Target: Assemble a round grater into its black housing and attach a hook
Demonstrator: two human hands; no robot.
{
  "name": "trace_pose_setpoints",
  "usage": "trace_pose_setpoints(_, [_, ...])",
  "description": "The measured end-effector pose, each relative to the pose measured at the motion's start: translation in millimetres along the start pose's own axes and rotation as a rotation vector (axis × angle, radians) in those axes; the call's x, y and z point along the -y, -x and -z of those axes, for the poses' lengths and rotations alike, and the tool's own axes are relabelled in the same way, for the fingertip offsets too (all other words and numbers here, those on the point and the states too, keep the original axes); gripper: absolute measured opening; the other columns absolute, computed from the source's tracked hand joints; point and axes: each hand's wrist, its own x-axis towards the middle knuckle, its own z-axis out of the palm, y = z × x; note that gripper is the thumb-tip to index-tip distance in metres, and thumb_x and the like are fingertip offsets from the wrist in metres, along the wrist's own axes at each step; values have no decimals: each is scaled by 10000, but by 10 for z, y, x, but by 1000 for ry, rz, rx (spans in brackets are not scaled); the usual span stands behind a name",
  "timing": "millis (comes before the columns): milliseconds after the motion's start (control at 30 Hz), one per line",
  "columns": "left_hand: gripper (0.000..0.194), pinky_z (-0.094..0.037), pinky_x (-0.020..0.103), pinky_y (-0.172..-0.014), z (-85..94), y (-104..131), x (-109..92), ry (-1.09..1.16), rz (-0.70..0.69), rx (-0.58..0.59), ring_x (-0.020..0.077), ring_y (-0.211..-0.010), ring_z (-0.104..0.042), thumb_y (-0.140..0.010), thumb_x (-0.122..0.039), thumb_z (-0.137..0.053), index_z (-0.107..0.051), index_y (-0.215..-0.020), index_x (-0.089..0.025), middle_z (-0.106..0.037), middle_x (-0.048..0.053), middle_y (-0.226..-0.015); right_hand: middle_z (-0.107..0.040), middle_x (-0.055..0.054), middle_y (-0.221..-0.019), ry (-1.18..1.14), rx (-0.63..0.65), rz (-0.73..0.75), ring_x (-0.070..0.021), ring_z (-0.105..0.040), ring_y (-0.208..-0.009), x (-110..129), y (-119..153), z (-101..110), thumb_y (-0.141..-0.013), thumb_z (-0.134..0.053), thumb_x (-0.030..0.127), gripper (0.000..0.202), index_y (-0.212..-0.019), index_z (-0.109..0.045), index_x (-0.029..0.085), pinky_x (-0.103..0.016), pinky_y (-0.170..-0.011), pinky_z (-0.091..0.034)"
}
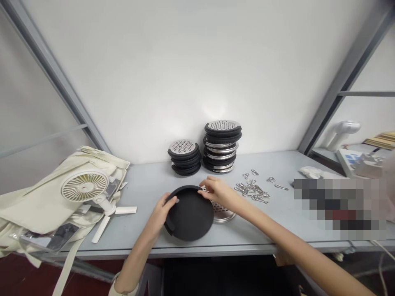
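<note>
A round black disc point(191, 216) with a raised rim along its upper and left edge is tilted up near the table's front edge. My left hand point(161, 211) grips that rim at the left, thumb on the inner side. At the disc's upper right, my right hand point(218, 191) has its fingers closed on the edge where the rim ends. Partly covered by the disc and my right hand, a perforated metal plate point(222, 214) lies on the table.
Two stacks of black discs and perforated plates, a short one point(185, 158) and a tall one point(221, 144), stand by the wall. Loose metal hooks point(251, 190) lie to the right. A white fan point(88, 186) and cream bag point(40, 201) occupy the left.
</note>
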Motion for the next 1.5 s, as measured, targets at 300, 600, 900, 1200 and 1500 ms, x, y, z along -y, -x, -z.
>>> trace_pose_setpoints(300, [518, -455, 415, -862, 207, -139, 162, -448, -109, -421, 286, -993, -591, -862, -594, -384, -426, -1155, -168, -613, 123, -1025, -608, -167, -961, 255, 6, -420, -280, -607, -921, -413, 208, 24, -816, -606, 559, 576, -1141, -528, 91, -342, -798, -450])
trace_pose_setpoints(600, [500, -456, 448, -845, 160, -79, 176, -731, -55, -215, 348, -1035, -613, -919, -553, -263, -371, -1189, -146, -629, 192, -1061, -636, -236, -973, 338, 119, -684, -336, -608, -980, -306, 129, 23, -776, -546, 695, 691, -1030, -571, 52, -350, -781, -435])
trace_pose_setpoints(900, [471, -459, 415, -792, 113, -27, 110, -966, 2, -231, 349, -976, -647, -944, -498, -224, -364, -1192, -123, -659, 191, -1001, -662, -199, -1019, 76, 138, -699, -313, -618, -960, -450, 94, 155, -631, -672, 705, 668, -943, -625, 116, -332, -742, -475])
trace_pose_setpoints(1200, [416, -430, 345, -697, -97, 36, 65, -1171, 15, -200, 304, -859, -680, -958, -362, -256, -376, -1252, -93, -699, 174, -912, -719, -80, -872, -458, -5, -700, -209, -672, -770, -623, 331, 476, -680, -675, 655, 556, -961, -571, 187, -266, -628, -492])
trace_pose_setpoints(1500, [587, -425, 322, -667, -524, 165, 95, -1142, -132, -91, 294, -813, -692, -967, -444, -189, -338, -1370, -45, -704, 195, -882, -698, -57, -841, -390, 16, -734, -215, -667, -784, -519, 378, 254, -789, -543, 661, 600, -1163, -464, 198, -285, -664, -481])
